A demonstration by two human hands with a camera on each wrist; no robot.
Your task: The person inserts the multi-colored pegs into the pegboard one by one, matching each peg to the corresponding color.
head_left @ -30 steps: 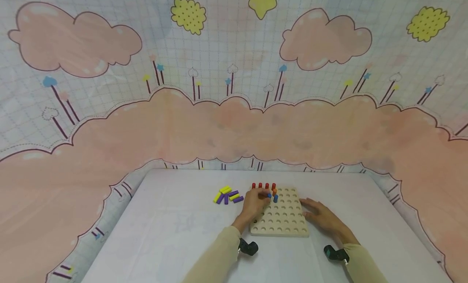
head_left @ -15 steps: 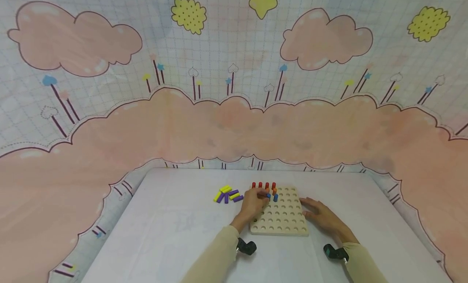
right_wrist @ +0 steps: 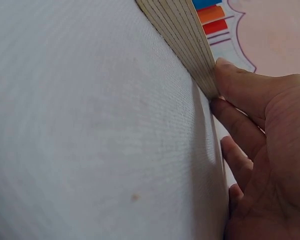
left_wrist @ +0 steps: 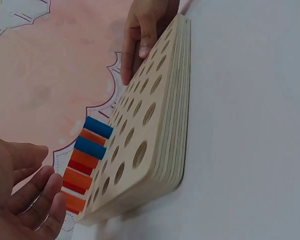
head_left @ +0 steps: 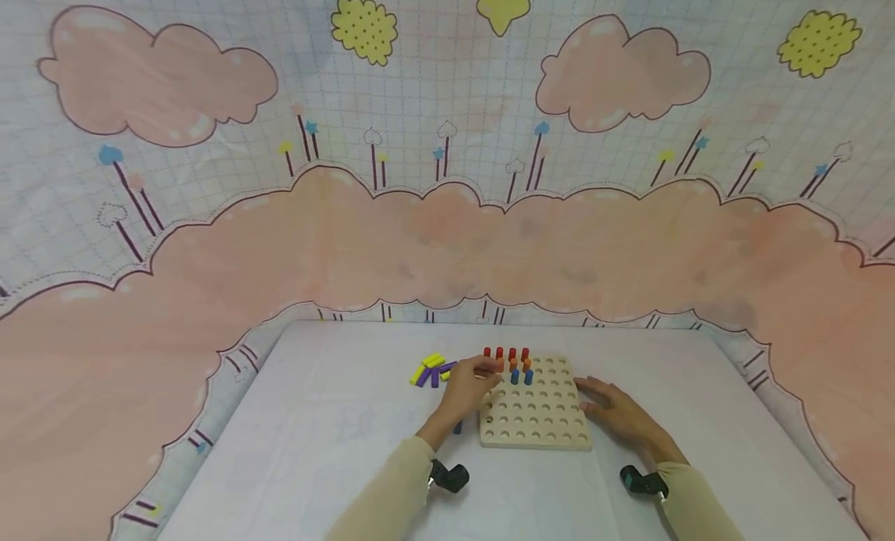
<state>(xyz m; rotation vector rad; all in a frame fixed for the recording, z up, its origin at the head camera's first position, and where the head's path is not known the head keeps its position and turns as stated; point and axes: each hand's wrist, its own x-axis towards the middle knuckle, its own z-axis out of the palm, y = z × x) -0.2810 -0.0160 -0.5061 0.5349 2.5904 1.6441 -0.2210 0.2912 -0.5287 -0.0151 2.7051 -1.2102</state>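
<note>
Loose pegs (head_left: 435, 370) lay in a yellow and purple heap on the table (head_left: 336, 448) just left of the pegboard (head_left: 534, 413), nearest the left hand (head_left: 467, 387), whose relaxed fingers held nothing, while the right hand (head_left: 611, 411) rested flat against the board's right edge.

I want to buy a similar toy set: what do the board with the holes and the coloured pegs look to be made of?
The peg board looks like pale, unpainted plywood: its edge shows stacked thin layers in both wrist views, and the surface is matt. The pegs are short cylinders with flat, even red, orange and blue colour, matt rather than glossy; painted wood seems likely, but plastic cannot be ruled out.
</note>
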